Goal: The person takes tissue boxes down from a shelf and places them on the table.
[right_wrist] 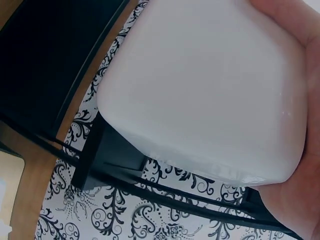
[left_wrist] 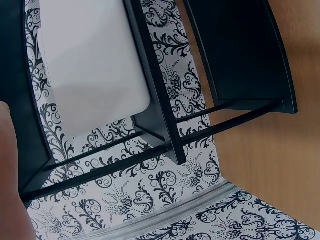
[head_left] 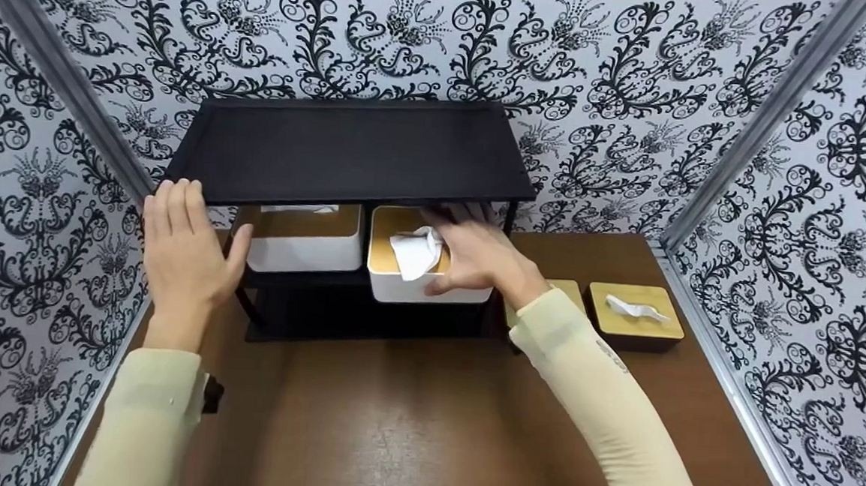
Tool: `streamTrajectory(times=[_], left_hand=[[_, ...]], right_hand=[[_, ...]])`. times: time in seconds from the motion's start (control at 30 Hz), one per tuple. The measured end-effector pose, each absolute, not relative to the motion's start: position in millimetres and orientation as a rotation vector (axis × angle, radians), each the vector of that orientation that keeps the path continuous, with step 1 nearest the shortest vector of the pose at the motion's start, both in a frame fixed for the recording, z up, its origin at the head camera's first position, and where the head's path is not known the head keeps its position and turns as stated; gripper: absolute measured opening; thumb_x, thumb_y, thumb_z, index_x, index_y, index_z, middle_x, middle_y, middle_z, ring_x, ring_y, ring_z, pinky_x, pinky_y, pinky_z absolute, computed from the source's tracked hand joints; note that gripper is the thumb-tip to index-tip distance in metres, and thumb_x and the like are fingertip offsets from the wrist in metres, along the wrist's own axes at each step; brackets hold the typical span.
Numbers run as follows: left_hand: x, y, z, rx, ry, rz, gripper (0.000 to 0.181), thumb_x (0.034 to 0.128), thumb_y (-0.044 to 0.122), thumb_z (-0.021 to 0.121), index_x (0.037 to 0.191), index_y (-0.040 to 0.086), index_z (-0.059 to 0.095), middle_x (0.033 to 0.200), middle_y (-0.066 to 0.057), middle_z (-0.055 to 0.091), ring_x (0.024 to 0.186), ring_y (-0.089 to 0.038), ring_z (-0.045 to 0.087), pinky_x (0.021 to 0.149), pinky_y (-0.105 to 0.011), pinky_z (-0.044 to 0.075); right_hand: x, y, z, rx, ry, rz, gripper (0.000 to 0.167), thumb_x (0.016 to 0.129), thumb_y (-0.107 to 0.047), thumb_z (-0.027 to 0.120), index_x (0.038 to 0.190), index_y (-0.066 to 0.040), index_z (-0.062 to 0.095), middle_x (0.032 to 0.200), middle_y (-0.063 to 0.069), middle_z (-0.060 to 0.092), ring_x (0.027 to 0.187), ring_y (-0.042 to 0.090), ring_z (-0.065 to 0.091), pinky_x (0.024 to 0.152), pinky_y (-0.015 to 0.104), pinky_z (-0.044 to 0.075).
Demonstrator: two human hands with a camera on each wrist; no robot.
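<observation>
My right hand point(head_left: 474, 253) grips a white tissue box point(head_left: 400, 292) with a wooden lid and a tissue sticking out of its top. This box stands on the right side of the middle shelf, its front jutting past the edge. Seen from the right wrist, the box's white wall fills the middle, with the hand curled along its right side. At the front left corner of the black rack point(head_left: 356, 148), my left hand point(head_left: 188, 258) rests with straight fingers against the top board. A second white tissue box point(head_left: 304, 254) sits on the middle shelf beside the first, partly under the top board.
To the right of the rack, a dark tissue box point(head_left: 636, 299) with a wooden lid stands on the brown table point(head_left: 392, 421). Next to it, another wooden-lidded box point(head_left: 569, 290) is partly hidden by my right forearm. Patterned walls point(head_left: 602, 58) enclose the table behind and at both sides.
</observation>
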State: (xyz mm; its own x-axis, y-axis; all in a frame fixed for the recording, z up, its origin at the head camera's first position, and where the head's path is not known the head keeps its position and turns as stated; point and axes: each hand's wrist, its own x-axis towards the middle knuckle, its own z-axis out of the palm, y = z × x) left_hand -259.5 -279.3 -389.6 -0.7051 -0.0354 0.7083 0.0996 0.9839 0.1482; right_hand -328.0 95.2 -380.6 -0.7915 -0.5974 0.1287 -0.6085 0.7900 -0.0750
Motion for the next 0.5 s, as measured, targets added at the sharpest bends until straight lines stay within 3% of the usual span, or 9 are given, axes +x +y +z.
streamTrajectory(times=[0.1,0.33,0.5], left_hand=[[-260,-279,-389,-0.041,-2.354,-0.222,0.078,0.0935,0.051,0.045,0.145,-0.005,0.026,0.145,-0.029,0.033,0.142,-0.042,0.026,0.126,-0.045,0.009],[-260,-280,-389,-0.034,-2.388,-0.219,0.079,0.0930,0.049,0.048,0.146,-0.005,0.024,0.146,-0.030,0.031,0.143,-0.042,0.024,0.126,-0.044,0.006],[-260,-281,-388,-0.038,-2.384,-0.224,0.080,0.0929,0.049,0.048,0.146,-0.005,0.024,0.146,-0.030,0.031,0.143,-0.042,0.024,0.126,-0.044,0.006]], right_hand=[[-324,99,-382,0.965,-2.869,0.146,0.118,0.051,-0.072,0.078,0.151,-0.029,0.032,0.135,0.004,0.050,0.125,0.024,0.044,0.118,0.047,0.026],[-310,112,-382,0.968,-2.868,0.154,0.122,0.051,-0.075,0.076,0.154,-0.029,0.029,0.148,0.007,0.038,0.140,0.030,0.031,0.122,0.058,0.012],[-298,121,-381,0.995,-2.872,0.161,0.120,0.052,-0.073,0.075,0.153,-0.030,0.030,0.147,0.009,0.038,0.139,0.032,0.030,0.118,0.059,0.021]])
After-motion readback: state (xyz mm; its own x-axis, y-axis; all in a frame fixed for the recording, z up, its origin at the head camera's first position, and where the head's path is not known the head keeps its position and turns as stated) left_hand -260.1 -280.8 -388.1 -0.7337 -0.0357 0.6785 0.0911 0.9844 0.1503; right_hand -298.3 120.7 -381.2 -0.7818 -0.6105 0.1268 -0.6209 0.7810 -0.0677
